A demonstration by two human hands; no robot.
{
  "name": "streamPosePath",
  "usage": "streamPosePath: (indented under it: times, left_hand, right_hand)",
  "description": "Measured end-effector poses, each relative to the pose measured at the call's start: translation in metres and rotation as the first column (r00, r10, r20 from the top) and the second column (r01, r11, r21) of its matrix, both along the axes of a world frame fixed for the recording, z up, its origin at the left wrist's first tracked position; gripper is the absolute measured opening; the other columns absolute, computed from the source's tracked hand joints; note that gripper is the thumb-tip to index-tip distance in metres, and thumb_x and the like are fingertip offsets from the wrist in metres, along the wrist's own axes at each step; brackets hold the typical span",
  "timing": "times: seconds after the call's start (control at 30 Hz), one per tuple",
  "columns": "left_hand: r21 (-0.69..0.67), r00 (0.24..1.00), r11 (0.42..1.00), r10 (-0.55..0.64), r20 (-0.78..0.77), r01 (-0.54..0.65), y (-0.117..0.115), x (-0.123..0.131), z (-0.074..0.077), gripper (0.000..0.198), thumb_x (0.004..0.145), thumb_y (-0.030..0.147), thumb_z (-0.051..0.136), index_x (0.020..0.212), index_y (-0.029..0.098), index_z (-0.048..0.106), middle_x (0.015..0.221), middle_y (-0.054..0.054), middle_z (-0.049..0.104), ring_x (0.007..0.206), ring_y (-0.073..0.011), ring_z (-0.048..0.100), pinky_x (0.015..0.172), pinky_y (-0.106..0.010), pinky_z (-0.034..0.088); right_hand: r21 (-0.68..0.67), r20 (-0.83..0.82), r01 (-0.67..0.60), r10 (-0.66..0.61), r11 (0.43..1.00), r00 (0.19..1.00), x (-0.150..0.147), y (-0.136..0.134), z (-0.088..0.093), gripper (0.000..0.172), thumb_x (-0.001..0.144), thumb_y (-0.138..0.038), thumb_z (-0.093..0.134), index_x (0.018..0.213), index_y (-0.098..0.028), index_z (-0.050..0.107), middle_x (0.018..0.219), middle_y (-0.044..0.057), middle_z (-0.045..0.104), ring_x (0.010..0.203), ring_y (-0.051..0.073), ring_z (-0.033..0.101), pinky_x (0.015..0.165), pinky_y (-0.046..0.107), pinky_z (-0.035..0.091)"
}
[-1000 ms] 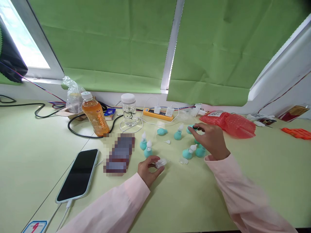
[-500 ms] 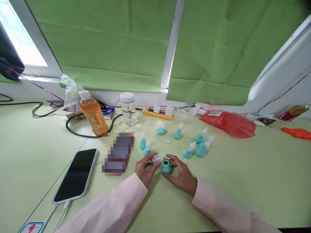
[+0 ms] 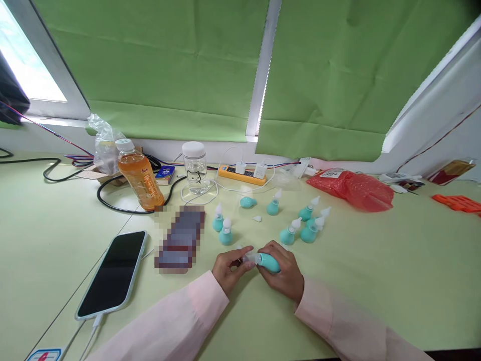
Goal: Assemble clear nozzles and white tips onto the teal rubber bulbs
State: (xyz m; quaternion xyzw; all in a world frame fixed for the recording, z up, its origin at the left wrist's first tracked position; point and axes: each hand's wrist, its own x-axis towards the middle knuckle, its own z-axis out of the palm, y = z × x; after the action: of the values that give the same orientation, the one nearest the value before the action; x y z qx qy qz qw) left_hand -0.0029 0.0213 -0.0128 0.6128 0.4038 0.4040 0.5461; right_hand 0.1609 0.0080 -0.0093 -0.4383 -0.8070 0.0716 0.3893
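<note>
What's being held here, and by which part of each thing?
The right grip holds a teal bulb around its rounded body; the left grip pinches a clear plastic piece by its sides.

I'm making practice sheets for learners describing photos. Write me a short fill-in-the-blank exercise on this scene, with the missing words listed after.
1. The left hand holds a clear plastic piece, and a teal bulb is in the ____.
2. The cap of the orange drink bottle is ____.
3. White chargers on the yellow power strip number ____.
4. The bubble-wrap package is ____ in colour.
Missing words: right hand; white; two; red.
</note>
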Motion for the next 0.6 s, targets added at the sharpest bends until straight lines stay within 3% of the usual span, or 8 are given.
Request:
streamPosePath:
  times: [0.13, 0.27, 0.43, 0.6]
  left_hand:
    - [0.019, 0.998, 0.999, -0.043, -0.040, 0.044, 0.004, 0.000, -0.007, 0.046, 0.066, 0.033, 0.057, 0.101, 0.003, 0.058, 0.062, -0.004, 0.053, 0.056, -0.0117, 0.043, 0.051, -0.023, 0.037]
    - [0.151, 0.984, 0.983, -0.077, -0.158, 0.101, 0.008, -0.003, -0.010, 0.037, 0.069, 0.033, 0.054, 0.094, 0.007, 0.060, 0.064, -0.003, 0.052, 0.057, -0.0121, 0.043, 0.053, -0.023, 0.036]
    - [0.369, 0.942, 0.908, -0.071, -0.329, 0.198, 0.005, -0.004, -0.003, 0.030, 0.073, 0.033, 0.050, 0.089, 0.009, 0.060, 0.063, -0.003, 0.053, 0.054, -0.0116, 0.042, 0.053, -0.024, 0.036]
    - [0.490, 0.949, 0.844, -0.066, -0.309, 0.218, -0.001, -0.003, 0.003, 0.028, 0.076, 0.030, 0.047, 0.092, 0.008, 0.056, 0.066, -0.005, 0.054, 0.056, -0.0120, 0.045, 0.054, -0.024, 0.038]
  right_hand:
    - [0.051, 0.123, 0.031, -0.037, 0.998, 0.992, 0.004, 0.004, -0.007, 0.016, 0.068, -0.010, 0.043, 0.079, -0.016, 0.053, 0.071, 0.004, 0.049, 0.061, 0.013, 0.049, 0.052, 0.023, 0.037]
    - [0.014, 0.172, 0.031, -0.033, 0.999, 0.985, 0.005, 0.005, -0.006, 0.015, 0.066, -0.010, 0.042, 0.075, -0.016, 0.053, 0.068, 0.004, 0.050, 0.058, 0.013, 0.048, 0.050, 0.022, 0.035]
    - [-0.124, 0.147, -0.048, 0.066, 0.991, 0.987, 0.005, 0.006, 0.003, 0.014, 0.061, -0.009, 0.043, 0.067, -0.017, 0.052, 0.062, 0.001, 0.050, 0.055, 0.012, 0.046, 0.048, 0.022, 0.032]
    - [-0.352, -0.042, -0.138, 0.131, 0.926, 0.990, 0.004, 0.006, 0.009, 0.014, 0.053, -0.008, 0.048, 0.064, -0.016, 0.051, 0.057, -0.002, 0.050, 0.052, 0.010, 0.046, 0.049, 0.020, 0.033]
